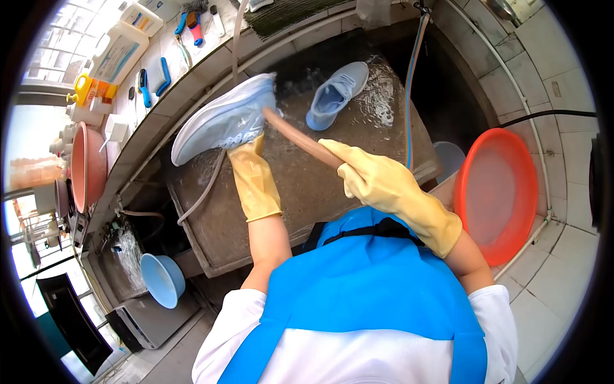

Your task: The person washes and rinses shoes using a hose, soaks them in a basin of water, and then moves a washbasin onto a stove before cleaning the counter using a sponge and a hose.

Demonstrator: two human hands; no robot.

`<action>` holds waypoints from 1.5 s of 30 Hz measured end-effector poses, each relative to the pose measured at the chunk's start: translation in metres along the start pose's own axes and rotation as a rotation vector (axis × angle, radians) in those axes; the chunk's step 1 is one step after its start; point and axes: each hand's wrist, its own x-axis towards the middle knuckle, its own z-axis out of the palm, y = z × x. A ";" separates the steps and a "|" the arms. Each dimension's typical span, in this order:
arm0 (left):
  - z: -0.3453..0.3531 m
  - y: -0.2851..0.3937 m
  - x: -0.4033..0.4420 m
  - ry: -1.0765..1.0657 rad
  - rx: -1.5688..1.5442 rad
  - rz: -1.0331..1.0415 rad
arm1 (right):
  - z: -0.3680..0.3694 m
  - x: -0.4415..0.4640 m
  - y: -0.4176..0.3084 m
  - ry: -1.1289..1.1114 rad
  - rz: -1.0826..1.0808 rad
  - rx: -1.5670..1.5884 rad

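A light blue sneaker with a white sole is held up on its side above the stone slab. My left hand, in a yellow rubber glove, holds it from below; the fingers are hidden by the shoe. In my gloved right hand, a brownish hose is gripped. Its end points at the sneaker's ankle opening, close to it, and water splashes there. The matching sneaker stands on the wet slab farther back, with white foam beside it.
On the ledge at left lie several brushes near white jugs and a pink basin. A blue basin sits lower left. At right are a large red basin and a hanging striped hose.
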 end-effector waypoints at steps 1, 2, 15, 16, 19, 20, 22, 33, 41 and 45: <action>-0.001 -0.001 -0.002 0.006 -0.003 -0.002 | 0.002 0.000 0.000 -0.007 0.007 0.006; 0.000 -0.002 -0.002 0.009 -0.006 0.002 | 0.008 0.002 0.001 0.015 -0.126 -0.051; 0.000 -0.007 -0.004 0.046 -0.025 -0.001 | -0.009 -0.008 -0.004 -0.088 -0.007 -0.079; 0.000 -0.006 -0.003 0.049 -0.024 -0.001 | -0.011 -0.009 -0.008 -0.090 -0.006 -0.079; -0.001 -0.006 -0.002 0.056 -0.032 0.002 | -0.010 -0.012 -0.011 -0.085 0.056 0.005; 0.000 -0.005 -0.001 0.060 -0.036 0.003 | -0.009 -0.012 -0.008 -0.035 0.041 0.004; 0.000 -0.004 0.000 0.058 -0.046 0.008 | -0.009 -0.011 0.000 0.017 0.062 0.074; 0.002 -0.002 -0.006 0.061 -0.064 0.021 | -0.013 -0.020 -0.002 0.006 0.237 0.169; 0.002 -0.004 -0.014 0.097 -0.092 0.019 | -0.001 -0.023 0.001 0.022 0.195 0.079; 0.001 -0.006 -0.017 0.119 -0.104 0.013 | 0.006 -0.026 0.009 0.069 0.076 -0.018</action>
